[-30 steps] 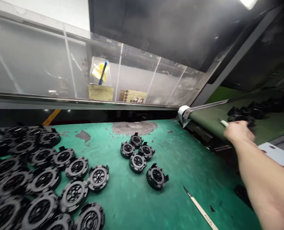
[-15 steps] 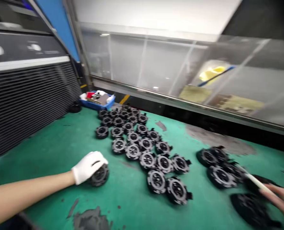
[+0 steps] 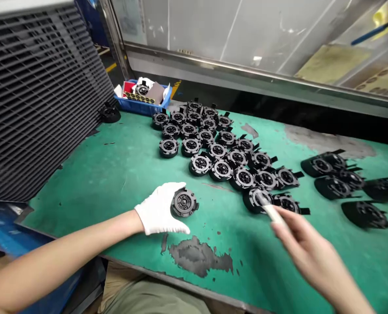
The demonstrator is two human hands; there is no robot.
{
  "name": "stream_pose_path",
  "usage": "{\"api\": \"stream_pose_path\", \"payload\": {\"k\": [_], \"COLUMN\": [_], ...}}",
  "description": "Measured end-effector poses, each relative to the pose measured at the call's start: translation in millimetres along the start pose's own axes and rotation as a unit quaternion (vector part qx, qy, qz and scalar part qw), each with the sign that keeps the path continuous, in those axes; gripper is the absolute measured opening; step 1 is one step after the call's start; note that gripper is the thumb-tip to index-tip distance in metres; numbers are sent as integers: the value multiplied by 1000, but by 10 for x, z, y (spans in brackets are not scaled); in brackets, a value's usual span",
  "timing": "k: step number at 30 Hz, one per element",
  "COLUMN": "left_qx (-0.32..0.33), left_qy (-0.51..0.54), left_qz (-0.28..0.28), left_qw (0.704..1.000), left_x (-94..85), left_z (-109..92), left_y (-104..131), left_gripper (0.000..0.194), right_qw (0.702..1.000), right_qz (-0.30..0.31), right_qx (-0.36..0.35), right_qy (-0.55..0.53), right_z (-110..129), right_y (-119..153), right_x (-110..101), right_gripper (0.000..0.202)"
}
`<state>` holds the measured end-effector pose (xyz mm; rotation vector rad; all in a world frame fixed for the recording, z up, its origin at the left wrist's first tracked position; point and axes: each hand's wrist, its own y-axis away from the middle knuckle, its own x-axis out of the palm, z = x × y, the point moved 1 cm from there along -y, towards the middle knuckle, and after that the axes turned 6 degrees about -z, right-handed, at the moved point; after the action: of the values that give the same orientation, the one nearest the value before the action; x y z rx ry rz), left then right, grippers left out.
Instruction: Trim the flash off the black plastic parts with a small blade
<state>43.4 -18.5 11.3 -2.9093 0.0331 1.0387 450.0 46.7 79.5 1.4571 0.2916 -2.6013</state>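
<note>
My left hand [image 3: 161, 208] wears a white glove and curves in a C round a black round part [image 3: 184, 203] with a toothed rim. Its thumb is stretched out below, apart from the part, while the upper fingers come close to the top edge. My bare right hand [image 3: 298, 237] pinches a white stick-shaped tool [image 3: 274, 214]. Its blurred tip overlaps one of the black wheel-like parts [image 3: 257, 199] at the near end of the group; whether it touches cannot be made out.
Several similar parts [image 3: 217, 150] stand grouped on the green worktop [image 3: 131, 157]. Others [image 3: 334, 186] are at the right. A blue bin [image 3: 141, 106] holds mixed items. Stacked dark ribbed trays [image 3: 43, 96] rise at the left. A transparent panel [image 3: 207, 30] lies beyond the back edge.
My right hand has come leftward with the white tool, from the right-hand parts to the main group. My left hand has spread round its part. The view has tipped down.
</note>
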Motion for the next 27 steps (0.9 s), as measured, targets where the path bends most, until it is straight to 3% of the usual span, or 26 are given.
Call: {"api": "stream_pose_path", "payload": {"k": [2,4,7,10,13,17,21,27], "left_qx": [6,29,97,147,125,107,126,130], "left_qy": [-41,-46,-33,-25,-35,-62,-71,-20], "left_qz": [-1,13,67,117,98,45,46,56], "left_qw": [999,998,993,982,987,991,988,990], "left_x": [58,42,-185,-544,-783,-734,-591,-685], "left_z": [-37,-30,113,347,516,556,555,670], "left_y": [-2,-32,-16,143,351,467,376,298], "left_gripper": [115,110,110,105,104,126,128,131], "right_qw": [994,987,978,968,963,973,981,980], "right_qz": [71,100,110,147,168,132,91,82], "right_qx": [16,31,60,81,93,64,30,63], "right_qy": [-79,-122,-166,-188,-189,-176,-171,-168], "right_z": [429,782,1100,1237,1325,1485,1596,1586], "right_y": [103,171,231,254,241,203,241,443], "right_x": [446,790,1061,1156,1242,1382,1446,1449], "right_gripper": [49,49,47,44,42,38,37,35]}}
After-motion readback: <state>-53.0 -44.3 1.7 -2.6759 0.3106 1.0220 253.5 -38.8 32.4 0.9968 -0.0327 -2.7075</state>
